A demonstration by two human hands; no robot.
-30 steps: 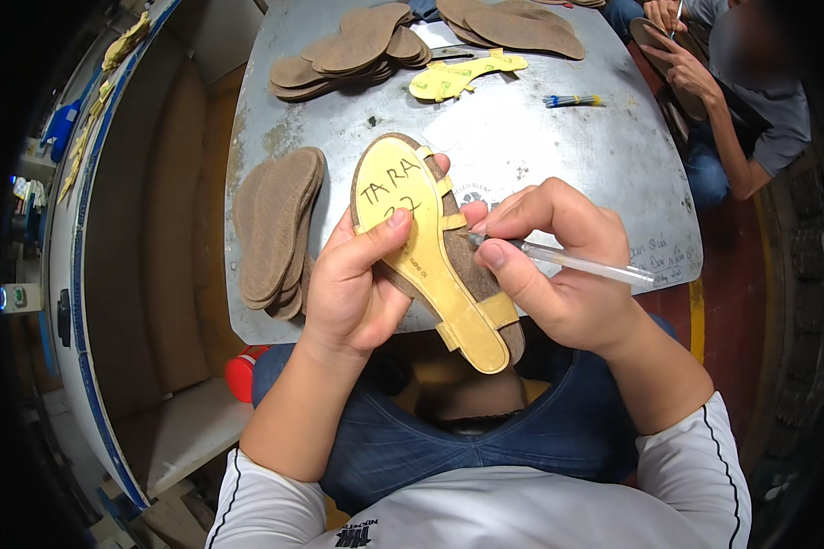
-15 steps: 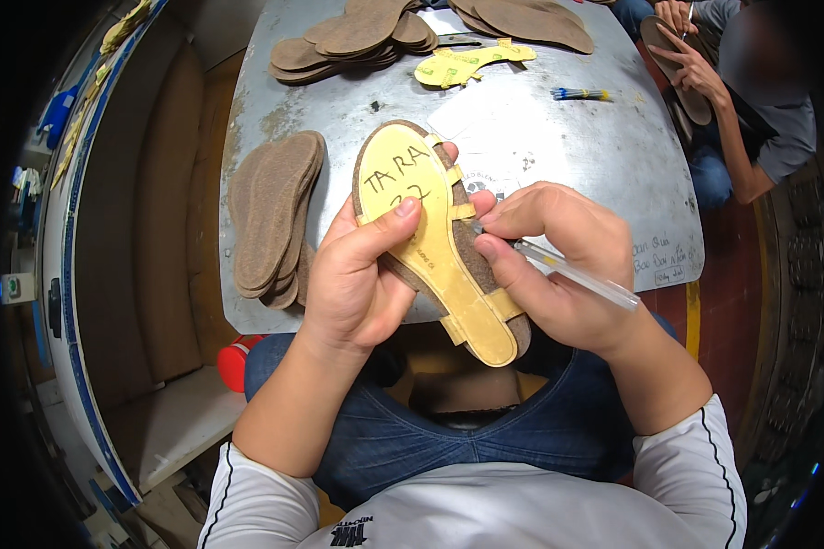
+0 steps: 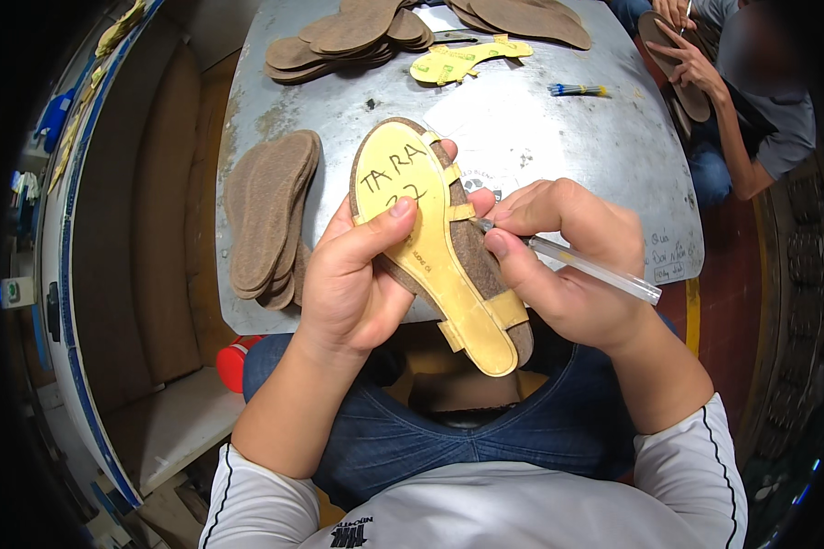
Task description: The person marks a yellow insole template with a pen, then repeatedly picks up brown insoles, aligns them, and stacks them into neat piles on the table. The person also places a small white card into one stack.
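Observation:
My left hand (image 3: 357, 274) grips a brown insole (image 3: 478, 261) with a yellow sole-shaped template (image 3: 403, 183) laid on top, thumb pressed on the template. Short tabs stick out along the template's sides, and dark handwriting marks its wide end. Between the thumb and fingers of my right hand (image 3: 577, 261) is a clear-barrelled pen (image 3: 604, 273). Its tip is at the insole's right side, by a tab near the middle; whether it touches cannot be made out. The fingertips of my left hand show past the insole's right edge.
A stack of brown insoles (image 3: 270, 220) lies on the metal table (image 3: 339, 114) at left. More insoles (image 3: 348, 37), another yellow template (image 3: 467, 60) and a bundle of blue pens (image 3: 579, 90) lie farther back. A co-worker's hand (image 3: 691, 69) holds an insole at the far right.
My right hand and the pen have shifted slightly to the right. The insole and template have tilted a little, their narrow end now slightly lower.

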